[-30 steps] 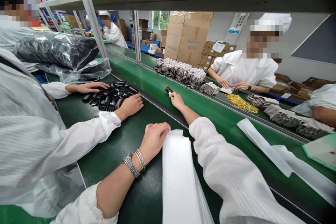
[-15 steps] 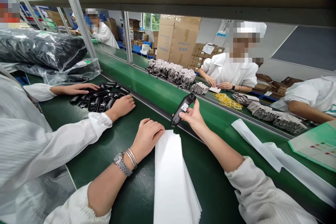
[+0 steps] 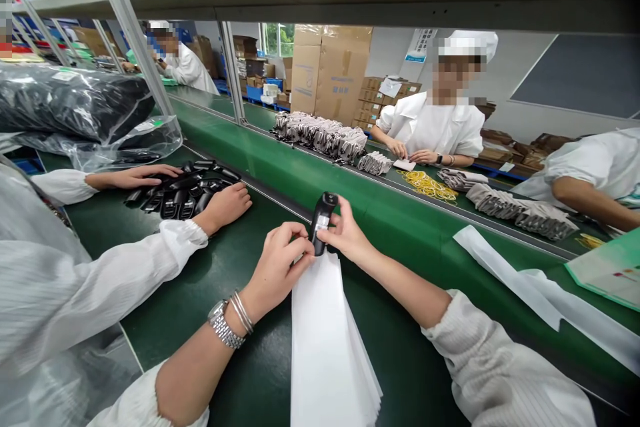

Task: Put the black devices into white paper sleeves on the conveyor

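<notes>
My right hand (image 3: 345, 233) grips a black curved handheld device (image 3: 320, 220) with a white label, holding it nearly upright over the top end of a stack of long white paper strips (image 3: 325, 340). Close against the device's lower end is my left hand (image 3: 283, 260), its fingers bent and drawn together; what lies between them, if anything, is hidden. The paper strips lie on the green table, slightly fanned at their near right edge.
At left, a co-worker's hands rest around a pile of black devices (image 3: 183, 193). A bagged black bundle (image 3: 75, 103) lies beyond. Past the green belt (image 3: 280, 173), another person works near yellow rubber bands (image 3: 427, 185) and bundled cables (image 3: 320, 133). Loose white strips (image 3: 510, 277) lie at right.
My right hand has brought the device left and toward me, turning it more upright, to meet my left hand. The left hand has lifted slightly from the paper's top, its fingers drawing together.
</notes>
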`<state>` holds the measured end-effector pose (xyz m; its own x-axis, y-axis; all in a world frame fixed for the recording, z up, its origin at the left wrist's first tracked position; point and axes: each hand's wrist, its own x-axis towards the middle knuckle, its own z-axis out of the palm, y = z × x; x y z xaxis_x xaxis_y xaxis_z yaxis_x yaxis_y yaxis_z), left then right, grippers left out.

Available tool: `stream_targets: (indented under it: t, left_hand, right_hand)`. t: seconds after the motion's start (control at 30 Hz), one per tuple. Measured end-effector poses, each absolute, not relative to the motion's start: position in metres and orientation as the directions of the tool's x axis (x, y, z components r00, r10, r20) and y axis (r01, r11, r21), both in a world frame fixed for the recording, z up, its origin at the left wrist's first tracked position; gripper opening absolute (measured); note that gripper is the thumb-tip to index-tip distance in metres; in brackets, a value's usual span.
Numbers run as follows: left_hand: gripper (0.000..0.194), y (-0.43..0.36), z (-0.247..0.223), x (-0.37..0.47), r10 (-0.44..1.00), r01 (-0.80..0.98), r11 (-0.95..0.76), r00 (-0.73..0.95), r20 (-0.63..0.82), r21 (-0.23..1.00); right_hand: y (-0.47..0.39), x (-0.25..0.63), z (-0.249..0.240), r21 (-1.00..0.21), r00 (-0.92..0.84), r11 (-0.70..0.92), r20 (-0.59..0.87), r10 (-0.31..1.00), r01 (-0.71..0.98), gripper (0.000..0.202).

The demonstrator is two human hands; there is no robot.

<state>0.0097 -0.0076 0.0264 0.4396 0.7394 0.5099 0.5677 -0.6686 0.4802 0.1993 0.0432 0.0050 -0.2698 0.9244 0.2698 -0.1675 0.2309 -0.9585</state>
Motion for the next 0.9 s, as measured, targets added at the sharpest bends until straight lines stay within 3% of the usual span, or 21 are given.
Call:
stream_targets:
  t: [0.13,0.23,0.33,0.4,0.5,0.53,0.6,0.67,0.7,0.77,0.83,0.9]
  left_hand:
    - [0.012,-0.012,0.03,0.009,0.773,0.544,-0.62,0.303,0.557,0.565]
    - [0.013,-0.011,0.03,0.008,0.79,0.509,-0.583,0.173,0.588,0.633]
    - [0.015,-0.005,0.028,0.007,0.81,0.462,-0.557,0.117,0.575,0.69]
    - [0.017,0.0,0.025,0.005,0.834,0.442,-0.529,0.113,0.54,0.725]
    - [0.02,0.007,0.021,0.001,0.882,0.468,-0.462,0.154,0.446,0.753]
    - [0.019,0.008,0.02,0.0,0.895,0.495,-0.44,0.182,0.406,0.749]
    - [0.018,0.007,0.017,0.0,0.908,0.563,-0.419,0.25,0.336,0.713]
    - [0.02,0.005,0.015,0.001,0.902,0.626,-0.43,0.318,0.291,0.65]
    - [0.021,0.004,0.014,0.002,0.895,0.649,-0.443,0.352,0.273,0.618]
    - [0.023,0.003,0.01,0.005,0.879,0.668,-0.47,0.409,0.244,0.577]
    - [0.025,0.004,0.007,0.006,0.867,0.656,-0.487,0.441,0.232,0.576]
    - [0.031,0.008,0.005,0.005,0.865,0.619,-0.487,0.438,0.244,0.616]
  right_hand:
    - [0.024,0.191,0.015,-0.967,-0.398,0.255,0.232,0.888,0.006,0.04]
    - [0.008,0.183,0.02,-0.986,-0.566,0.163,0.121,0.816,0.024,0.04]
    - [0.001,0.179,0.029,-0.996,-0.63,-0.048,0.008,0.777,-0.072,0.04]
    - [0.007,0.186,0.037,-0.977,-0.508,-0.079,0.034,0.861,-0.199,0.042]
    - [0.032,0.218,0.05,-0.963,-0.142,0.138,0.174,0.974,-0.233,0.04]
    - [0.043,0.233,0.053,-0.964,-0.037,0.222,0.23,0.973,-0.146,0.037]
    - [0.063,0.265,0.055,-0.935,0.094,0.298,0.32,0.943,0.194,0.031]
    - [0.077,0.29,0.051,-0.766,0.123,0.279,0.42,0.899,0.579,0.028]
    - [0.079,0.295,0.049,-0.659,0.102,0.271,0.468,0.878,0.701,0.024]
    - [0.072,0.29,0.043,-0.519,-0.02,0.34,0.527,0.85,0.785,0.014]
    - [0.052,0.266,0.038,-0.502,-0.237,0.52,0.523,0.819,0.691,0.015]
    - [0.022,0.232,0.035,-0.52,-0.523,0.698,0.464,0.715,0.492,0.024]
